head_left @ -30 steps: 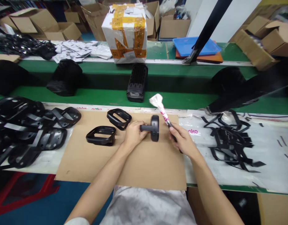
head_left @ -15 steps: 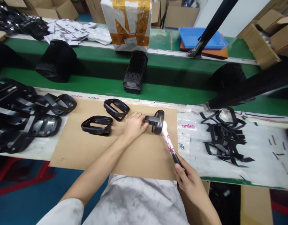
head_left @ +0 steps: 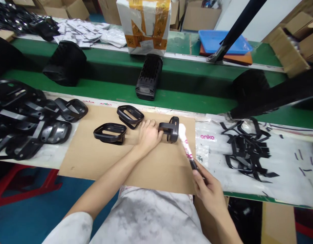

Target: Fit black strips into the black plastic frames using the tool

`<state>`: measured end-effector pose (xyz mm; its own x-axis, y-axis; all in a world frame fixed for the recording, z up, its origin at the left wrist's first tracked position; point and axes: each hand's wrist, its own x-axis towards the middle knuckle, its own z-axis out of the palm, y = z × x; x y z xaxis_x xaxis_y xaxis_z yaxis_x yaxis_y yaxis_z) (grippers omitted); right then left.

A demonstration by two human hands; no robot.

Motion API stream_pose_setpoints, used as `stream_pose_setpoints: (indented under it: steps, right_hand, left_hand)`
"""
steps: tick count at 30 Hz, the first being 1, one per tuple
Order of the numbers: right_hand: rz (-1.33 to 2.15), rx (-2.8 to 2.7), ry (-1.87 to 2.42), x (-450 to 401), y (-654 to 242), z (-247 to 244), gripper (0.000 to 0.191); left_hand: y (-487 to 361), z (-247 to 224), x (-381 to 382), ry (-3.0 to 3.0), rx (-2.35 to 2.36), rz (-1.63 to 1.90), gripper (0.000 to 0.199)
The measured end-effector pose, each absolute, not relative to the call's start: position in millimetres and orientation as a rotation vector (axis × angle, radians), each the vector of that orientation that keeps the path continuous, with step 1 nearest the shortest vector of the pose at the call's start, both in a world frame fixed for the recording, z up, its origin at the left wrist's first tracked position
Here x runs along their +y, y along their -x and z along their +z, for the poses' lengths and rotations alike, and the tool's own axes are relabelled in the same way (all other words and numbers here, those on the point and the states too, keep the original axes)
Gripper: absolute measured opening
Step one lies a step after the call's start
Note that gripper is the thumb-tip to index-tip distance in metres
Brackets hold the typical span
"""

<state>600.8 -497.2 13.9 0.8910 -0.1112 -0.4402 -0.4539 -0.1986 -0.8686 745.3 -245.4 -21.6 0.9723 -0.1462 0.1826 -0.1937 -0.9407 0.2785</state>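
Note:
My left hand [head_left: 149, 135] is closed on the near end of a black plastic frame [head_left: 173, 129], which stands on its side on a brown cardboard sheet [head_left: 105, 166]. Its fingers partly hide the frame's strap. My right hand [head_left: 207, 184] grips the black handle of a hammer-like tool [head_left: 187, 147] whose head is wrapped in white, pink-printed plastic. The wrapped head is just right of the frame, with a narrow gap between them. Left of my left hand lie two similar black frames, one nearer [head_left: 110, 133] and one farther back [head_left: 131, 116].
A heap of black frames [head_left: 21, 118] fills the bench's left side. Thin black strips [head_left: 246, 149] lie piled on white sheeting at right. Behind, a black housing [head_left: 149, 78] sits on the green surface near a taped white box [head_left: 146, 27]. A dark post [head_left: 235, 30] slants at right.
The wrapped head has drawn slightly away from the black frame to the right. Both hands keep their grip. The whole view has shifted a little.

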Motion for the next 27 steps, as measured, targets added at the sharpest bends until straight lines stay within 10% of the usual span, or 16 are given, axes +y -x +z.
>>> stream_pose_setpoints:
  steps: [4,10,16,21,27]
  right_hand:
    - [-0.016,0.567,1.657,-488,-593,16,0.060]
    - [0.499,0.522,1.638,-486,-603,11,0.066]
    - [0.073,0.584,1.679,-482,-600,14,0.066]
    - [0.452,0.460,1.780,-492,-605,12,0.069]
    - [0.021,0.483,1.788,-487,-606,24,0.061]
  left_hand:
    - [-743,-22,-247,-2.794,-0.245,0.224,0.021]
    - [-741,-22,-247,-2.769,-0.266,0.221,0.020]
    - [-742,-21,-247,-2.800,-0.274,0.186,0.022]
    - [-742,-21,-246,-2.802,-0.271,0.203,0.024]
    - [-743,-21,-247,-2.805,-0.252,0.183,0.025]
